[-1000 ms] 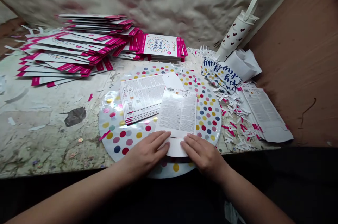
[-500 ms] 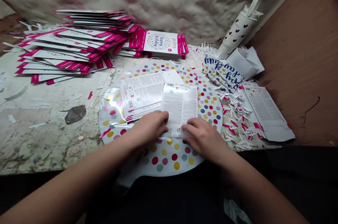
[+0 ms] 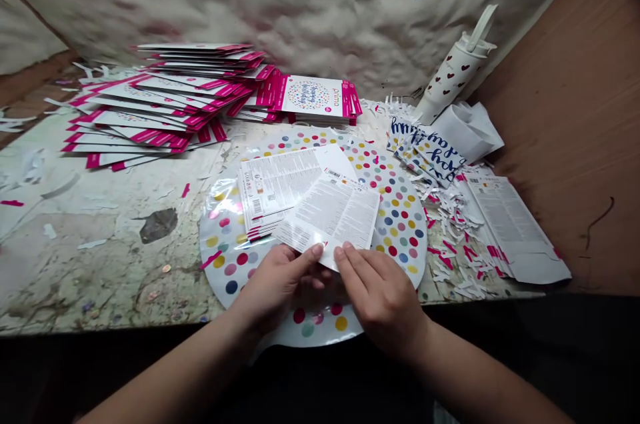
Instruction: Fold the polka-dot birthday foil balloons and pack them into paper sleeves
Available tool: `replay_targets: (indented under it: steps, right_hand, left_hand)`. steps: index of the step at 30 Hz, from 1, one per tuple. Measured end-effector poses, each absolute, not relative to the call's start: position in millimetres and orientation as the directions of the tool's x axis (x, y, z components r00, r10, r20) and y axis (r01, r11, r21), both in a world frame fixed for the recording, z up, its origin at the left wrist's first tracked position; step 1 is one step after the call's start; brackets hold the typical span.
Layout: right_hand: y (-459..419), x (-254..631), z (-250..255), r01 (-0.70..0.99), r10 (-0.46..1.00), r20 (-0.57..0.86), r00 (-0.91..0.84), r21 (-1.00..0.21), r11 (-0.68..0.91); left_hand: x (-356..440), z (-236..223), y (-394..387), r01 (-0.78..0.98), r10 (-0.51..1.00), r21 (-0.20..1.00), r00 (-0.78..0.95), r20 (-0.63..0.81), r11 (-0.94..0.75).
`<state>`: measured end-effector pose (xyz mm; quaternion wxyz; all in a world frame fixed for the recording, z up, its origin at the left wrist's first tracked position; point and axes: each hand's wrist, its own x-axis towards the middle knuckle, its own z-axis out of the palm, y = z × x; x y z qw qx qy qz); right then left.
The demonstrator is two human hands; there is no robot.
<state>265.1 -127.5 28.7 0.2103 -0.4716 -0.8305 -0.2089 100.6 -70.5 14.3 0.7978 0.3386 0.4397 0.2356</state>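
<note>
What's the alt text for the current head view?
A left hand holds a printed white card by its near end, the right hand touching it too, over a round polka-dot sheet bearing more cards. Beyond, pink-and-white packets are heaped at left; paper shreds and a heart-patterned tumbler are at right.

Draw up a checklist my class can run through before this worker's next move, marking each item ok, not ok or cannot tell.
1. Left hand grips the printed packet: ok, thumb on top at the near edge.
2. Right hand is on the packet: ok, fingertips at the near edge; its thumb is hidden.
3. Packet is apart from the printed stack: cannot tell; it overlaps the stack in this view.
4. Dotted disc lies wholly on the table: not ok, its near side extends past the table edge.
5. Disc is free of scraps: not ok, a pink scrap lies at its left edge.
</note>
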Motion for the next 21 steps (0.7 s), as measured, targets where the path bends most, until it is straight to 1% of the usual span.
replay_targets:
  steps: [2, 4, 6, 7, 8, 9, 10, 11, 13, 14, 15, 16, 17, 19, 21]
  right_hand:
    - [-129, 259, 24, 0.882, 0.699, 0.571, -0.431, 0.103, 0.460]
    - [-130, 255, 19, 0.893, 0.708, 0.581, -0.401, 0.076, 0.443]
    - [-131, 254, 15, 0.901, 0.720, 0.578, -0.383, 0.060, 0.431]
    - [-132, 255, 14, 0.901, 0.726, 0.574, -0.379, 0.051, 0.430]
    - [-132, 257, 14, 0.899, 0.730, 0.571, -0.377, 0.036, 0.436]
    - [-133, 259, 14, 0.892, 0.736, 0.565, -0.374, 0.003, 0.451]
    - [-132, 262, 15, 0.880, 0.752, 0.549, -0.365, -0.060, 0.471]
    - [-132, 265, 17, 0.862, 0.781, 0.524, -0.340, -0.159, 0.482]
    - [-127, 268, 22, 0.792, 0.875, 0.423, -0.236, -0.437, 0.425]
    - [-124, 269, 24, 0.737, 0.918, 0.354, -0.178, -0.571, 0.363]
    - [-120, 268, 26, 0.676, 0.947, 0.294, -0.129, -0.673, 0.301]
    - [-115, 266, 27, 0.622, 0.962, 0.257, -0.097, -0.739, 0.260]
    - [-111, 264, 27, 0.578, 0.966, 0.244, -0.083, -0.778, 0.246]
    - [-102, 261, 26, 0.487, 0.964, 0.255, -0.070, -0.835, 0.256]
    - [-98, 265, 23, 0.367, 0.970, 0.243, -0.009, -0.901, 0.229]
  left_hand:
    - [105, 11, -72, -0.191, 0.703, 0.705, 0.435, -0.562, 0.683]
    - [107, 12, -73, -0.331, 0.702, 0.621, 0.403, -0.588, 0.710]
    - [109, 13, -74, -0.455, 0.669, 0.495, 0.425, -0.610, 0.740]
    - [109, 14, -74, -0.481, 0.650, 0.447, 0.451, -0.611, 0.754]
    - [108, 14, -74, -0.483, 0.643, 0.433, 0.475, -0.601, 0.761]
    - [107, 14, -74, -0.461, 0.648, 0.458, 0.490, -0.584, 0.760]
    - [106, 13, -73, -0.421, 0.672, 0.524, 0.483, -0.561, 0.740]
    - [104, 13, -73, -0.363, 0.713, 0.620, 0.455, -0.533, 0.696]
    - [100, 12, -71, -0.182, 0.796, 0.807, 0.386, -0.466, 0.561]
    - [98, 12, -71, -0.081, 0.823, 0.866, 0.366, -0.434, 0.493]
    - [97, 13, -70, 0.004, 0.836, 0.900, 0.367, -0.407, 0.437]
    - [97, 14, -70, 0.059, 0.839, 0.916, 0.383, -0.387, 0.396]
    - [97, 16, -70, 0.086, 0.836, 0.924, 0.403, -0.374, 0.372]
    - [99, 17, -69, 0.080, 0.841, 0.933, 0.413, -0.351, 0.350]
    - [100, 18, -67, 0.055, 0.850, 0.936, 0.403, -0.339, 0.347]
